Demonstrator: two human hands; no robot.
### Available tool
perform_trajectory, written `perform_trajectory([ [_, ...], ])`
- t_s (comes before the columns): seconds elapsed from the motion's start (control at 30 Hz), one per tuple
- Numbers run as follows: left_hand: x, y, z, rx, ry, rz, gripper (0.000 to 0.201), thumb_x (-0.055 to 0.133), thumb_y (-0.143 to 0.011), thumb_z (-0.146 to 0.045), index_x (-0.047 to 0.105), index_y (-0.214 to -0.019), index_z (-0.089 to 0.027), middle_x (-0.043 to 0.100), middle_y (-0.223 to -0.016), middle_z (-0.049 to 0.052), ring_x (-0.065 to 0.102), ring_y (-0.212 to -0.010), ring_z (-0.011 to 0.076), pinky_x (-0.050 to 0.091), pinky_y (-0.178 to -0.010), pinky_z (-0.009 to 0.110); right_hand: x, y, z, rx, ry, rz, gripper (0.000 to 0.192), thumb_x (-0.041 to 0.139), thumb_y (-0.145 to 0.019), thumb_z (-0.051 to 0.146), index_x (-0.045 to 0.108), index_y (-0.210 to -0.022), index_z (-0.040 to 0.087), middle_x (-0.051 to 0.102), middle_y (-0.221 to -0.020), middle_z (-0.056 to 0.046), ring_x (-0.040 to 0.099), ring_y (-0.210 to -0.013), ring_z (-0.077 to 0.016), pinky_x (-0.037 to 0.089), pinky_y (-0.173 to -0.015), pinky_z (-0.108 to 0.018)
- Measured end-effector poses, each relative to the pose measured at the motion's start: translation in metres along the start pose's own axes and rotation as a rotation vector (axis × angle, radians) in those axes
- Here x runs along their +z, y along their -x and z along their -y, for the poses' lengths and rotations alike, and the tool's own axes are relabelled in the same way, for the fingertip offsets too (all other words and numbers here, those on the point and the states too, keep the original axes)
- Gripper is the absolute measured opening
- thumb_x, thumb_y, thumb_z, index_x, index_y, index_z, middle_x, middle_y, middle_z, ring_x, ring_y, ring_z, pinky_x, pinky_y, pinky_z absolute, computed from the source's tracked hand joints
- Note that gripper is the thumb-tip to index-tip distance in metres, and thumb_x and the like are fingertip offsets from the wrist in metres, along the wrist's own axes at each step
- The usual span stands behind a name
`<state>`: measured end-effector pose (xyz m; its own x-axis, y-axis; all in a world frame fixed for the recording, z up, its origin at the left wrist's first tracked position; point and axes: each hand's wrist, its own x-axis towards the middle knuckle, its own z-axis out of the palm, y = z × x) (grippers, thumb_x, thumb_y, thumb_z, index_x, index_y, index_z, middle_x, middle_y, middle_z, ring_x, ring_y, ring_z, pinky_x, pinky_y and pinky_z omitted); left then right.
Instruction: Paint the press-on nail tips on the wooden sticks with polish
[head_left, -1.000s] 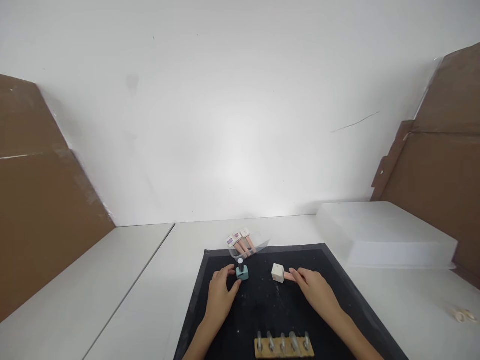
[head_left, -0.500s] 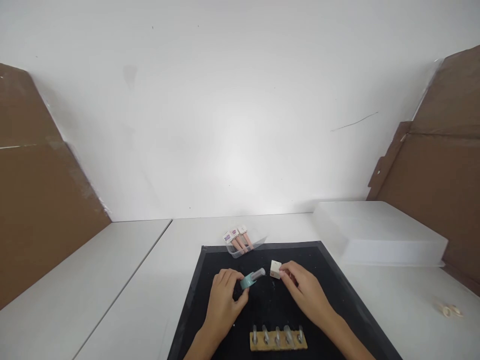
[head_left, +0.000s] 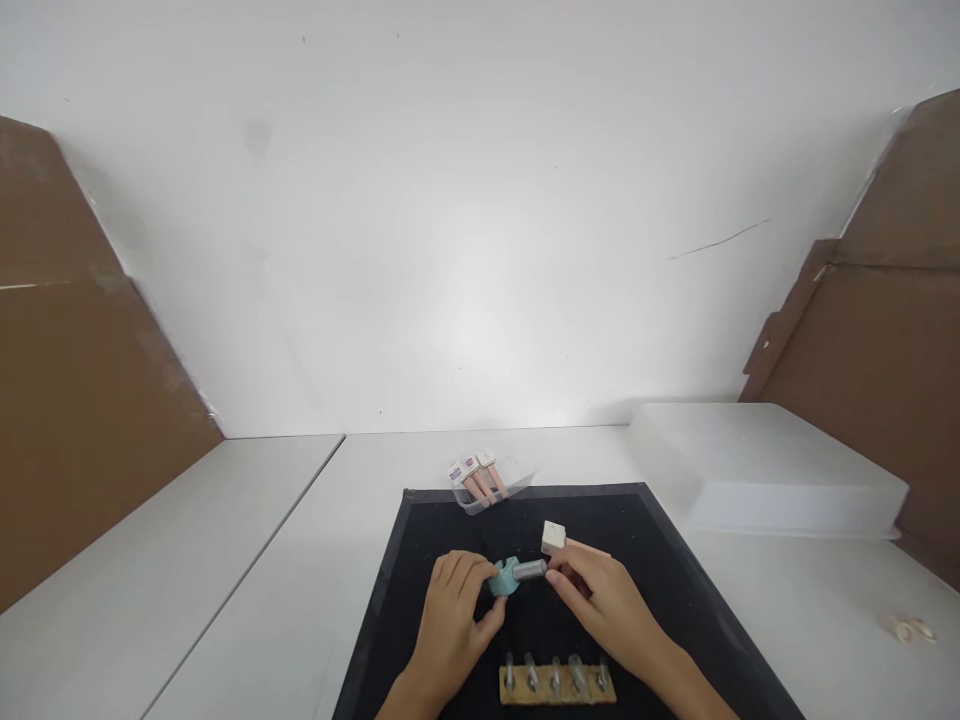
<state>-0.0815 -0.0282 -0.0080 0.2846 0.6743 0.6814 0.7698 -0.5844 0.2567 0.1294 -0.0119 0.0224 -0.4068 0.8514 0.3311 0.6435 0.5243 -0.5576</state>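
My left hand (head_left: 459, 612) pinches a small teal piece (head_left: 505, 577) with a notch in its top, between thumb and fingers. A grey, shiny cylinder (head_left: 530, 570) sticks out of it to the right, nearly level. The fingertips of my right hand (head_left: 596, 597) are closed at the cylinder's free end. Just beyond that hand, a white block (head_left: 553, 537) on a pink stick (head_left: 589, 547) rests on the black mat (head_left: 435, 525). Nearer to me lies a tan strip (head_left: 557, 692) with several clear, tube-like pieces standing in it.
A clear tray (head_left: 472, 508) at the mat's far edge holds three pink sticks with white block heads. A white translucent bin (head_left: 795, 505) stands at the right. Small pale rings (head_left: 904, 629) lie on the white table. Cardboard panels (head_left: 82, 380) flank both sides.
My right hand has let go of the white block and come to the cylinder's end. My left hand has moved slightly right, and the cylinder has turned more level.
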Motion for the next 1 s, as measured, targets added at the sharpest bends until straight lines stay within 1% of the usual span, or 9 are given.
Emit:
perform_trajectory([
  [0.13,-0.001,0.002,-0.001,0.06,-0.008,-0.033,0.017,0.054,-0.077,-0.009,0.051,-0.09,-0.019,0.06,-0.084,0.004,0.053,-0.08,0.0191,0.042,-0.072,0.034,0.003,0.0,0.0,-0.017,-0.032,0.034,0.018,0.051,-0.088,0.032,0.058,-0.078,0.019,0.054,-0.059,0.002,0.052,-0.052,-0.0157,0.031,-0.049,-0.023],
  [0.23,0.0,0.003,-0.002,0.103,-0.024,-0.048,0.016,0.054,-0.078,-0.01,0.052,-0.091,-0.019,0.06,-0.084,0.004,0.053,-0.08,0.0195,0.042,-0.074,0.034,0.006,0.002,0.0,-0.014,-0.063,0.041,0.019,0.05,-0.087,0.031,0.057,-0.074,0.019,0.052,-0.057,0.002,0.05,-0.049,-0.015,0.028,-0.047,-0.023],
  [0.43,0.003,0.003,-0.002,0.102,-0.056,-0.058,0.019,0.055,-0.082,-0.015,0.053,-0.101,-0.016,0.06,-0.088,0.007,0.053,-0.081,0.0204,0.043,-0.073,0.035,0.008,0.001,0.002,0.038,-0.159,-0.02,0.029,0.046,-0.089,0.03,0.047,-0.062,0.02,0.044,-0.054,0.004,0.044,-0.047,-0.0136,0.025,-0.046,-0.024],
  [0.53,0.001,0.002,-0.002,0.081,-0.063,-0.009,0.03,0.059,-0.081,-0.025,0.051,-0.108,-0.015,0.06,-0.092,0.009,0.054,-0.084,0.0214,0.045,-0.074,0.035,0.009,-0.001,0.002,0.076,-0.23,-0.08,0.035,0.041,-0.091,0.033,0.04,-0.058,0.02,0.04,-0.056,0.004,0.041,-0.051,-0.0136,0.027,-0.048,-0.024],
  [0.6,-0.001,0.001,-0.001,0.048,-0.057,0.032,0.034,0.06,-0.081,-0.031,0.051,-0.11,-0.017,0.059,-0.094,0.009,0.054,-0.086,0.0218,0.045,-0.074,0.035,0.011,-0.002,0.0,0.103,-0.281,-0.115,0.037,0.039,-0.091,0.036,0.036,-0.058,0.021,0.036,-0.058,0.004,0.039,-0.052,-0.0136,0.029,-0.049,-0.024],
  [0.67,-0.002,0.001,0.001,0.007,-0.039,0.061,0.033,0.06,-0.081,-0.033,0.052,-0.109,-0.018,0.059,-0.095,0.009,0.054,-0.087,0.0224,0.046,-0.075,0.036,0.014,-0.003,-0.002,0.129,-0.332,-0.132,0.038,0.036,-0.092,0.039,0.034,-0.058,0.022,0.033,-0.057,0.005,0.037,-0.05,-0.0129,0.03,-0.047,-0.024],
  [0.77,-0.002,0.003,0.003,-0.032,0.025,0.123,0.027,0.056,-0.083,-0.032,0.053,-0.106,-0.019,0.058,-0.096,0.009,0.053,-0.088,0.0225,0.045,-0.076,0.037,0.019,-0.003,-0.004,0.148,-0.401,-0.113,0.041,0.032,-0.092,0.045,0.032,-0.058,0.023,0.03,-0.054,0.006,0.034,-0.045,-0.0114,0.028,-0.042,-0.023],
  [0.9,-0.003,0.003,0.002,-0.104,0.178,0.228,0.017,0.047,-0.088,-0.026,0.051,-0.103,-0.019,0.057,-0.096,0.008,0.05,-0.09,0.0214,0.042,-0.079,0.037,0.022,-0.003,-0.004,0.142,-0.445,-0.066,0.043,0.032,-0.092,0.048,0.033,-0.058,0.022,0.03,-0.055,0.006,0.034,-0.045,-0.0111,0.028,-0.041,-0.022],
  [1.0,-0.006,0.001,0.0,-0.209,0.334,0.293,0.015,0.042,-0.09,-0.027,0.05,-0.099,-0.019,0.054,-0.096,0.007,0.049,-0.09,0.0201,0.041,-0.079,0.035,0.017,-0.003,-0.001,0.118,-0.438,-0.045,0.04,0.037,-0.091,0.046,0.043,-0.061,0.02,0.035,-0.058,0.005,0.038,-0.05,-0.0128,0.031,-0.045,-0.023],
])
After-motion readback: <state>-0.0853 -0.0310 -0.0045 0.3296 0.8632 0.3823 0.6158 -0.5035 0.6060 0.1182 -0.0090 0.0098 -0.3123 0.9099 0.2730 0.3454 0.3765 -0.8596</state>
